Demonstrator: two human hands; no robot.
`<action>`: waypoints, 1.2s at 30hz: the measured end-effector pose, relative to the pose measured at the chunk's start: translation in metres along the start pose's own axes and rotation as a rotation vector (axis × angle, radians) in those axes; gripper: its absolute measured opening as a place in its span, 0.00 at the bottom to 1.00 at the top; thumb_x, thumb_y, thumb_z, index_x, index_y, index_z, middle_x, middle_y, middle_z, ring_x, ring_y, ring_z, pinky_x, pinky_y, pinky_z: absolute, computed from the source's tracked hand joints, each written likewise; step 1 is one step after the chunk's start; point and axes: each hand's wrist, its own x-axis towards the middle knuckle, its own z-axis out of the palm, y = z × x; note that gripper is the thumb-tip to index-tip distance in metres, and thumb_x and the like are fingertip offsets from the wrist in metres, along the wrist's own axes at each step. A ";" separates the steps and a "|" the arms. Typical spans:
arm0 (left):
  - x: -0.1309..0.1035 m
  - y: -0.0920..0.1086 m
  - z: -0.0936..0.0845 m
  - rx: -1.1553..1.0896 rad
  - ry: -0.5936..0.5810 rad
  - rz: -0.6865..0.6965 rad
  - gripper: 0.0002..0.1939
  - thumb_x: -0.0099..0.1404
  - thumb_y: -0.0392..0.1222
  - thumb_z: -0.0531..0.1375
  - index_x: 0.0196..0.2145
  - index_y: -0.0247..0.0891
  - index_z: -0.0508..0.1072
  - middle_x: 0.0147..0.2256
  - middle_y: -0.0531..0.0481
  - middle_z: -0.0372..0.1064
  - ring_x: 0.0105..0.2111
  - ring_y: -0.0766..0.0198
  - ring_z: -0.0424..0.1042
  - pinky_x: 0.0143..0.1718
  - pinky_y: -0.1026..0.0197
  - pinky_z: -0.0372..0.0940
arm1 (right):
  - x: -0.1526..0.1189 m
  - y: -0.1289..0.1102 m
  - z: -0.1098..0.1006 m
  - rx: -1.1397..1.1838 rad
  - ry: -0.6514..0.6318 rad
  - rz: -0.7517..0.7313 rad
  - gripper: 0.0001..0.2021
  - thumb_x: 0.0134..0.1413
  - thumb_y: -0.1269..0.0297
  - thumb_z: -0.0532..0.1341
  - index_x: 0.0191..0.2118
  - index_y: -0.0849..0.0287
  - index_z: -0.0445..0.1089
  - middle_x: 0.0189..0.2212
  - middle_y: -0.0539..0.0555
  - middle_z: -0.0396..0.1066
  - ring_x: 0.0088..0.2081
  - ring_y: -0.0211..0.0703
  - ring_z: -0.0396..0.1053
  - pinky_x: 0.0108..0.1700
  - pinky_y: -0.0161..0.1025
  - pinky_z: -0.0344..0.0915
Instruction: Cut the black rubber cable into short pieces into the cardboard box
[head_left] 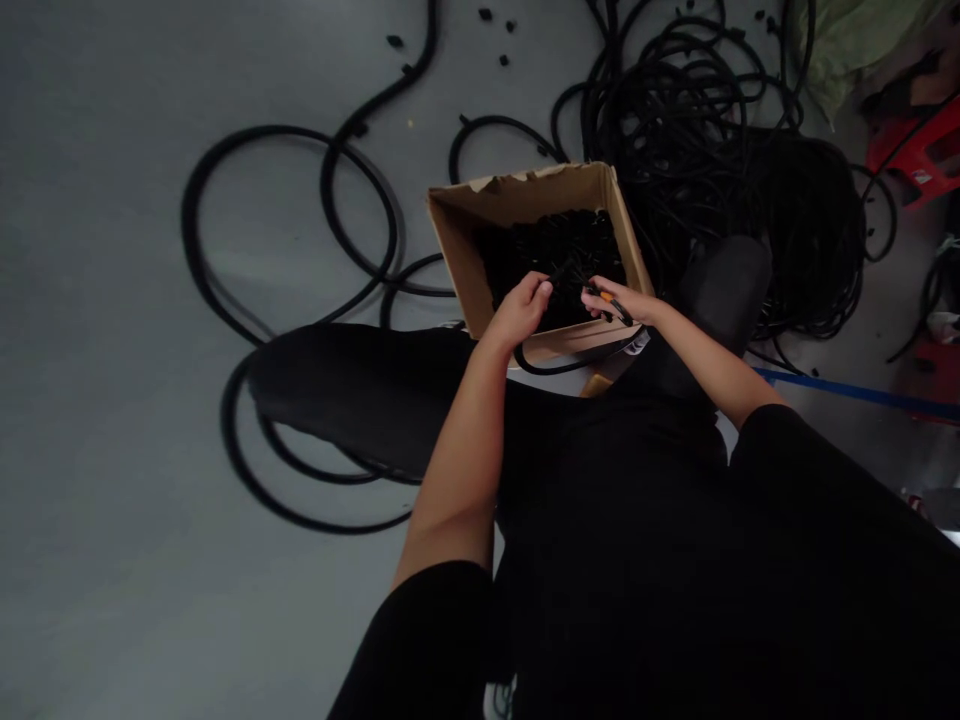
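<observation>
A cardboard box (455,250) holding many small black pieces (555,235) stands between my knees. Over its near part, my left hand (526,303) is closed on a black hose, its thumb and fingers pinched near the hose's end. Just to the right, my right hand (611,298) is closed around a tool with black and orange handles (616,305), whose dark front end points toward the hose. Dark pieces behind hide where tool and hose meet. A loop of the black hose (551,370) hangs at the box's near edge.
Large hose loops (191,215) lie on the grey floor at the left. A big tangled pile of black hose (802,220) is at the right. Small black pieces (504,60) are scattered beyond the box. A red stool (919,150) and a pale green sack (847,45) stand far right.
</observation>
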 end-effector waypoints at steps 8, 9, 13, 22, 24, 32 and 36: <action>0.005 -0.006 0.011 0.130 -0.017 -0.034 0.20 0.88 0.52 0.57 0.59 0.38 0.81 0.54 0.37 0.85 0.54 0.46 0.80 0.62 0.50 0.73 | 0.016 0.005 0.013 -0.034 -0.009 -0.023 0.19 0.72 0.57 0.83 0.46 0.53 0.71 0.40 0.48 0.70 0.42 0.41 0.75 0.39 0.32 0.75; 0.005 -0.006 0.011 0.144 -0.017 -0.043 0.19 0.87 0.51 0.57 0.60 0.37 0.82 0.55 0.36 0.86 0.55 0.45 0.80 0.63 0.49 0.73 | 0.017 0.005 0.014 -0.032 -0.007 -0.016 0.19 0.72 0.57 0.83 0.46 0.53 0.71 0.40 0.48 0.69 0.42 0.41 0.74 0.39 0.32 0.74; 0.007 -0.007 0.013 0.182 -0.021 -0.069 0.19 0.87 0.50 0.57 0.60 0.39 0.83 0.52 0.36 0.86 0.56 0.42 0.81 0.63 0.47 0.73 | 0.017 0.005 0.016 -0.028 -0.006 -0.005 0.19 0.73 0.55 0.81 0.48 0.52 0.70 0.38 0.47 0.67 0.43 0.42 0.73 0.39 0.33 0.72; 0.013 0.005 0.011 0.227 -0.081 -0.162 0.22 0.92 0.49 0.52 0.53 0.36 0.83 0.58 0.27 0.85 0.61 0.37 0.83 0.66 0.43 0.71 | 0.023 0.006 0.014 -0.264 0.002 -0.068 0.29 0.75 0.38 0.79 0.43 0.51 0.64 0.29 0.41 0.55 0.31 0.37 0.57 0.30 0.32 0.59; 0.013 0.004 0.009 0.236 -0.060 -0.183 0.22 0.92 0.49 0.51 0.54 0.36 0.83 0.59 0.26 0.85 0.63 0.35 0.83 0.67 0.43 0.70 | 0.022 0.004 0.015 -0.309 0.036 -0.075 0.29 0.75 0.40 0.79 0.41 0.51 0.63 0.27 0.40 0.55 0.29 0.35 0.55 0.30 0.32 0.57; 0.015 -0.018 0.020 0.184 0.047 -0.054 0.16 0.83 0.51 0.66 0.60 0.40 0.82 0.54 0.35 0.87 0.58 0.39 0.83 0.62 0.47 0.73 | 0.020 0.016 0.021 -0.221 -0.024 0.051 0.17 0.78 0.60 0.76 0.44 0.53 0.67 0.23 0.39 0.62 0.22 0.34 0.61 0.25 0.30 0.58; 0.018 -0.021 0.027 0.198 -0.002 -0.033 0.15 0.82 0.49 0.64 0.56 0.37 0.83 0.54 0.33 0.88 0.53 0.42 0.81 0.61 0.47 0.73 | 0.026 0.023 0.021 -0.167 -0.059 0.081 0.17 0.77 0.68 0.75 0.43 0.52 0.65 0.26 0.40 0.65 0.25 0.34 0.65 0.28 0.29 0.63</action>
